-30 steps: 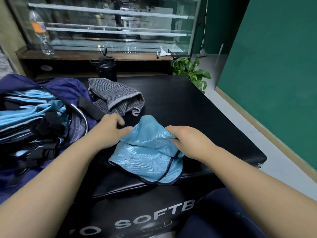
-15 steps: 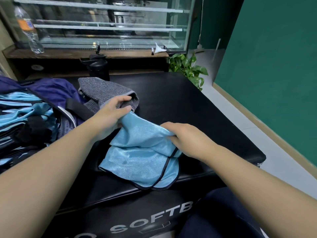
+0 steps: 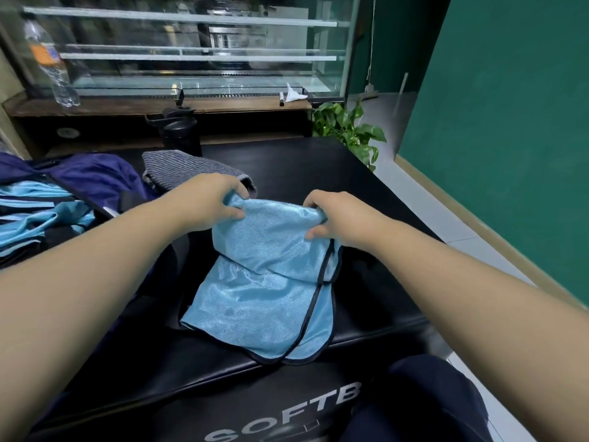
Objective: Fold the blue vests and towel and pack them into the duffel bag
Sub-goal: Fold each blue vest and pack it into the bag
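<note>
Underneath everything lies a wide black padded mat (image 3: 287, 173) with white lettering on its near edge. At its left end sits an open navy fabric duffel bag (image 3: 92, 177), with several light blue vests with black trim (image 3: 35, 215) already lying folded inside it. Nearer the middle of the mat, one more shiny light blue mesh vest edged in black (image 3: 264, 282) is partly folded: its lower layer lies flat and reaches the mat's near edge, while its far edge is raised and doubled over. Just behind that vest lies a crumpled grey striped towel (image 3: 185, 169), partly hidden by the left wrist. Behind the towel stands a black lidded bottle (image 3: 180, 132), and a clear plastic water bottle with an orange label (image 3: 51, 65) stands on the wooden counter at far left. The left hand (image 3: 207, 202) pinches the raised fold at its left corner, thumb on top of the fabric. The right hand (image 3: 338, 218) grips the fold's right corner, fingers curled over bunched cloth.
</note>
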The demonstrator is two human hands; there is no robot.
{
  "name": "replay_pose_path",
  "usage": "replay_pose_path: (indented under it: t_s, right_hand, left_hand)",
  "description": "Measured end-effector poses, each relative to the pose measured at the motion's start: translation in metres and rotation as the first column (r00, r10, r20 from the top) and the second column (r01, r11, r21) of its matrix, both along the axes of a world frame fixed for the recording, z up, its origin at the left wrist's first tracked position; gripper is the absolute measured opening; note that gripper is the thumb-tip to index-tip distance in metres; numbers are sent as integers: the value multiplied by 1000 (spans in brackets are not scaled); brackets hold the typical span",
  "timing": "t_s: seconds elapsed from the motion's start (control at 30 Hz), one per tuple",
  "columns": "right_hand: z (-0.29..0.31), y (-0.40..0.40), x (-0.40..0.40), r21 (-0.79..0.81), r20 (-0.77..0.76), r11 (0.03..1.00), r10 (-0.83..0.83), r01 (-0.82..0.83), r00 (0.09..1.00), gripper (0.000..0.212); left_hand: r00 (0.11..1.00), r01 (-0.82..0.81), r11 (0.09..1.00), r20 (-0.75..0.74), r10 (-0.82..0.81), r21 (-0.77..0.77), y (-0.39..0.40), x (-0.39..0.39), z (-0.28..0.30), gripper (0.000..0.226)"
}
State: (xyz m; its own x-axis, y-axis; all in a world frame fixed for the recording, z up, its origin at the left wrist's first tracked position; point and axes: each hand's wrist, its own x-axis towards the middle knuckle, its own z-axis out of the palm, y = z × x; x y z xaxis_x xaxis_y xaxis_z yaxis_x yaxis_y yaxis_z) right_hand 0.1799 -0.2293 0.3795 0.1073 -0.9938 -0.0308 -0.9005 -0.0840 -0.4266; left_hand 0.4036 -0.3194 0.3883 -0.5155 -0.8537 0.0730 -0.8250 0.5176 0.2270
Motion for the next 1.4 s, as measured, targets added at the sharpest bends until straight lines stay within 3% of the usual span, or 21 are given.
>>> replay_pose_path:
  t_s: [0.13, 0.2, 0.37, 0.4, 0.47, 0.53, 0.57, 0.63, 0.67, 0.73, 0.8, 0.9, 1.0, 1.17, 1.23, 1.3, 1.37, 1.4]
  right_hand:
    - [10, -15, 3, 5, -181, 1000, 30, -30, 983, 27]
    - [11, -21, 5, -4, -200, 999, 46, -48, 979, 38]
    - [3, -33, -1, -35, -131, 999, -29, 24, 991, 35]
    - [1, -34, -3, -31, -118, 999, -30, 27, 993, 33]
    - [-3, -36, -4, -23, -124, 999, -25, 23, 992, 23]
    - [-5, -38, -4, 11, -118, 1000, -24, 25, 993, 16]
    - [-5, -38, -3, 45, -123, 998, -29, 35, 992, 24]
    - [-7, -39, -4, 86, -226, 993, -55, 76, 973, 48]
    - [-8, -39, -6, 66, -301, 993, -78, 102, 950, 49]
    - [-10, -34, -6, -39, -366, 991, -131, 125, 922, 34]
    - [-14, -21, -4, -175, -334, 981, -144, 89, 932, 22]
    - [-31, 9, -2, -315, -292, 948, -43, -53, 955, 20]
    - [-54, 39, -3, -292, -262, 928, 157, -233, 952, 22]
    - [-77, 68, 0, -181, -179, 895, 377, -407, 909, 26]
    - [-81, 72, 3, -134, -145, 901, 395, -414, 907, 34]
    - [-84, 75, 7, -101, -91, 907, 402, -410, 911, 43]
    - [-86, 77, 10, -82, 27, 924, 377, -374, 926, 42]
    - [-88, 77, 11, -81, 90, 939, 341, -334, 936, 36]
  left_hand:
    - [986, 54, 967, 164, -13, -250, -4, -6, -6, 27]
    - [984, 92, 951, 173, -41, -295, -5, -8, -7, 19]
    - [970, 185, 982, -153, -190, -47, -6, -14, -6, 21]
    - [971, 189, 982, -147, -188, -6, -5, -16, -6, 23]
    - [980, 195, 981, 36, -195, 16, -6, -20, -8, 31]
    - [948, 219, 971, 254, -190, -90, -9, -24, -10, 19]
    - [942, 223, 963, 286, -172, -154, -11, -24, -11, 20]
    - [954, 203, 948, 269, -135, -245, -15, -23, -14, 25]
    - [960, 201, 933, 250, -126, -300, -15, -22, -16, 25]
    - [968, 232, 878, 184, -168, -419, -14, -17, -22, 19]
    - [960, 279, 845, 106, -260, -457, -8, -4, -28, 11]
    - [928, 358, 898, -7, -373, -257, 13, 19, -30, 10]
    - [879, 470, 883, -87, -469, -4, 35, 40, -41, 18]
    - [849, 517, 838, 17, -528, 175, 53, 57, -65, 27]
    - [837, 529, 826, 43, -546, 195, 55, 56, -68, 20]
    - [808, 528, 819, 166, -566, 224, 55, 51, -71, 9]
    - [782, 510, 813, 243, -574, 280, 55, 42, -72, 34]
    - [814, 469, 833, 220, -537, 294, 54, 35, -71, 45]
